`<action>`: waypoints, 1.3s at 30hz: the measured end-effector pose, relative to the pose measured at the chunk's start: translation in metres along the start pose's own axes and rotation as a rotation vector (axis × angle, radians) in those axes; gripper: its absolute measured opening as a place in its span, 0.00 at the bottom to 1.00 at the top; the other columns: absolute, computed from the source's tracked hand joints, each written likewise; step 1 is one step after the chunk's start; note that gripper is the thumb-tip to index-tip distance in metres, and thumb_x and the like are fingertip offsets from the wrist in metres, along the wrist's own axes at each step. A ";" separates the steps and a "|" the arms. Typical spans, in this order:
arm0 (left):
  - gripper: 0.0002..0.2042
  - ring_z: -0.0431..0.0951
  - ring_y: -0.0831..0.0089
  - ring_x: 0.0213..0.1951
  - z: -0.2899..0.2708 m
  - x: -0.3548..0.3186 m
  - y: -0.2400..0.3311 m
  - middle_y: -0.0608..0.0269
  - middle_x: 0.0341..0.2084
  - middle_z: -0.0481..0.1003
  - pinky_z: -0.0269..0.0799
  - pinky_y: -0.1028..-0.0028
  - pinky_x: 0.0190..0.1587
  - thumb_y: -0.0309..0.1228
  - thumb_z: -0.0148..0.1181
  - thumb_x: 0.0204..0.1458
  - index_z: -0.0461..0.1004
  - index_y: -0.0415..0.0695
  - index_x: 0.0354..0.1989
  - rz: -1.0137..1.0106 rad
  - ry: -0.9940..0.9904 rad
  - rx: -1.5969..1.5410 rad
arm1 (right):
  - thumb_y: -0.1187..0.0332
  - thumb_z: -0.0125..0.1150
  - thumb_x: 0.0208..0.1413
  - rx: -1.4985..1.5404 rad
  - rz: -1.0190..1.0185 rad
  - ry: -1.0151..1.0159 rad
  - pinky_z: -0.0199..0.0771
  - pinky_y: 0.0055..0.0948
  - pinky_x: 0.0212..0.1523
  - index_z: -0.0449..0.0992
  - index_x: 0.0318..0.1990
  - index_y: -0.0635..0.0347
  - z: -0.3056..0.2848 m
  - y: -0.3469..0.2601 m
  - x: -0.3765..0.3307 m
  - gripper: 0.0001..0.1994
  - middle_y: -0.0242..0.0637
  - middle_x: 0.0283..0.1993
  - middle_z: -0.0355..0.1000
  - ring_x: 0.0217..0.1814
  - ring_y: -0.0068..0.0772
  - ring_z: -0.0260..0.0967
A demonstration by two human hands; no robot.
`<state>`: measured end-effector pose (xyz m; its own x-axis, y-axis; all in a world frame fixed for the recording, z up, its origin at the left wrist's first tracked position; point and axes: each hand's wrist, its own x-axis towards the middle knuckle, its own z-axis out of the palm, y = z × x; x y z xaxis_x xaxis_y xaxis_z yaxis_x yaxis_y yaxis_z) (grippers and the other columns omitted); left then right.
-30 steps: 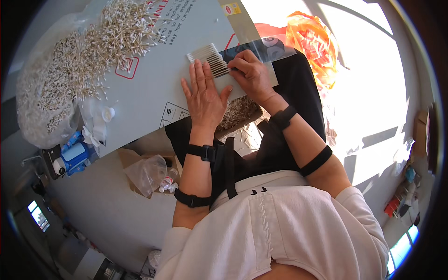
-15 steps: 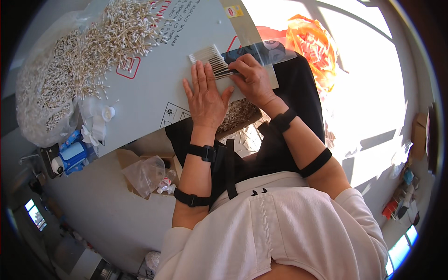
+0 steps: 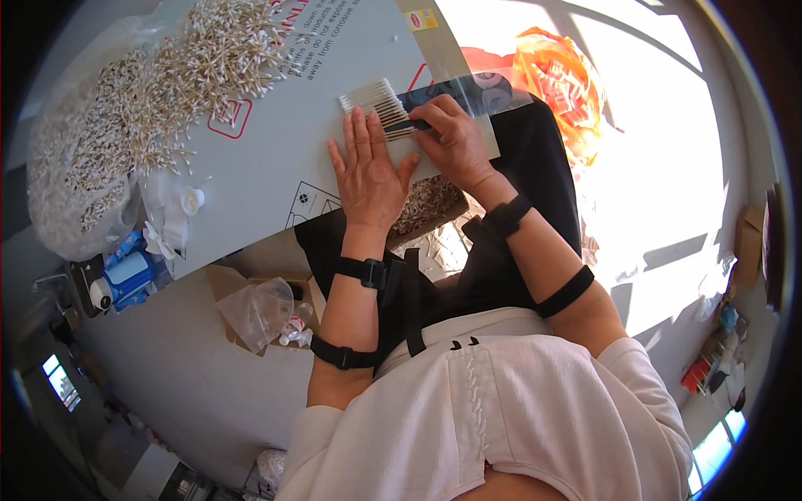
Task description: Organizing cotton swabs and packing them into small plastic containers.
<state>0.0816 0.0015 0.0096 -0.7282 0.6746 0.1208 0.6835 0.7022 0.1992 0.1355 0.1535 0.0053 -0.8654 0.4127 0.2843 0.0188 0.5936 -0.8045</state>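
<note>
A row of cotton swabs (image 3: 373, 99) lies side by side on the grey board tabletop (image 3: 276, 150). My left hand (image 3: 368, 171) rests flat, palm down, its fingertips over the near edge of the row and its thumb spread toward my right hand. Pinched in my right hand (image 3: 454, 142) is a thin dark strip-like tool (image 3: 408, 125), whose tip reaches across the swabs at their right side. My fingers hide most of that tool, so its exact kind cannot be made out.
Loose cotton swabs (image 3: 221, 50) spill from a clear plastic bag (image 3: 50, 184) at the left. A clear film sheet (image 3: 514, 98) overhangs the table's right edge. Below the table stand a box of swabs (image 3: 434, 204) and a carton (image 3: 230, 288). An orange bag (image 3: 568, 92) sits right.
The dark tool in my right hand has shifted and now shows across the swabs. The right fingers have moved slightly; my left hand stays nearly where it was.
</note>
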 end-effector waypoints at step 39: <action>0.39 0.46 0.53 0.72 0.002 0.000 0.000 0.45 0.70 0.50 0.38 0.46 0.70 0.53 0.49 0.59 0.51 0.35 0.69 -0.002 0.014 -0.030 | 0.68 0.63 0.49 -0.213 -0.040 -0.015 0.75 0.39 0.34 0.81 0.37 0.48 0.005 -0.001 0.022 0.08 0.33 0.34 0.70 0.34 0.43 0.74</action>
<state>0.0817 0.0017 0.0077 -0.7302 0.6699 0.1342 0.6806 0.6960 0.2289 0.1139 0.1583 0.0099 -0.8747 0.3770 0.3045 0.0889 0.7425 -0.6639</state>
